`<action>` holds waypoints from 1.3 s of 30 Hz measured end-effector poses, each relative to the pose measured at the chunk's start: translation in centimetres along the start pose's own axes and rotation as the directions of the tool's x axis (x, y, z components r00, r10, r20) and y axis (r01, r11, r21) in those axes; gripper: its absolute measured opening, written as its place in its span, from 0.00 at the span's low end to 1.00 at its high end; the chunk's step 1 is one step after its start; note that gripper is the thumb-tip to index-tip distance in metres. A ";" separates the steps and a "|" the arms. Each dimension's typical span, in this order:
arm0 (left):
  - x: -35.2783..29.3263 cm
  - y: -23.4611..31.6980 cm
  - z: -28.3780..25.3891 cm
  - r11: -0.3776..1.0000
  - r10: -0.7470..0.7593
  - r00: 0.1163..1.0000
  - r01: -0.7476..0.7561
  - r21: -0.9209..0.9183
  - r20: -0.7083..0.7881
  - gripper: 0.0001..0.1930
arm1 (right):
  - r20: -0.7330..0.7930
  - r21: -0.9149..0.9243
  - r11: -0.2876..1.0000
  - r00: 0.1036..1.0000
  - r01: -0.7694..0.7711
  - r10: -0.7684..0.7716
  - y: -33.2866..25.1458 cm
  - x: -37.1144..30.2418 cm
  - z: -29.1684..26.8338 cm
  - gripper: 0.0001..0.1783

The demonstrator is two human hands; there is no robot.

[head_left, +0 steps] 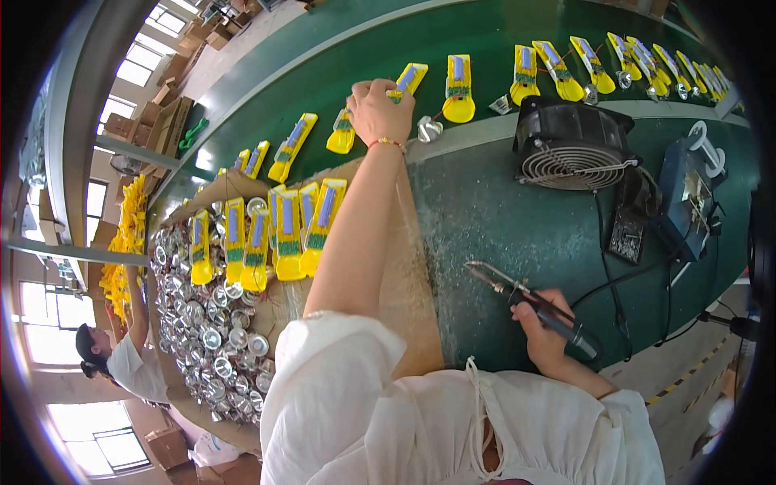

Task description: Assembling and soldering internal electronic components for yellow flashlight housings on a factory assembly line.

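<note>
My left hand [381,111] reaches far forward over the green conveyor belt. Its curled fingers are on a yellow flashlight housing [411,77] with a lilac battery and a green board; the exact grip is partly hidden. Just left of the hand another yellow housing [341,139] lies on the belt, and a silver reflector [429,129] is to the right. Close to my body, my right hand [548,330] is closed around a soldering iron [566,327], whose thin metal tip points up and left above the green bench [477,218].
A black fan [572,145] stands on the bench beside a blue machine with a spool [687,194]; cables trail from them. More yellow housings [287,230] lie by a pile of silver reflectors [214,339] at left. A co-worker [121,360] handles yellow parts beyond a metal frame.
</note>
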State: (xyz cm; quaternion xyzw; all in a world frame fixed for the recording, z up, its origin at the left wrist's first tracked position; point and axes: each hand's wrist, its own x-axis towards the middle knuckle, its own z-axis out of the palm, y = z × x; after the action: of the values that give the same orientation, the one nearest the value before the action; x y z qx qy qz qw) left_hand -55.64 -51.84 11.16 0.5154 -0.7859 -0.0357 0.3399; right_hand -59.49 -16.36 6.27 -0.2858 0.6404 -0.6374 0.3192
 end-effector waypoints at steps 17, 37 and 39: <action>-23.1 -1.8 -15.1 0.981 -0.033 0.926 0.102 -0.165 0.376 0.29 | 0.009 0.041 0.998 0.999 0.040 -0.040 -0.6 0.7 0.5 0.09; -22.2 -20.3 -24.7 0.892 0.091 0.926 0.089 0.444 -0.368 0.02 | 0.011 0.026 0.986 0.987 0.162 -0.162 -1.4 -2.5 0.2 0.10; -22.8 -18.1 -24.8 0.905 0.068 0.950 0.070 0.420 -0.305 0.03 | 0.010 0.037 0.985 0.986 0.166 -0.166 -1.6 -2.8 0.2 0.10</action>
State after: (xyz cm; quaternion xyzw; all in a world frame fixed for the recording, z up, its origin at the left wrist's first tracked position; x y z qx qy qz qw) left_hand -21.83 -34.00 11.45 0.5766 -0.7105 0.2185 0.3391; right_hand -57.65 -14.31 8.04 -0.3365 0.6007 -0.6714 0.2741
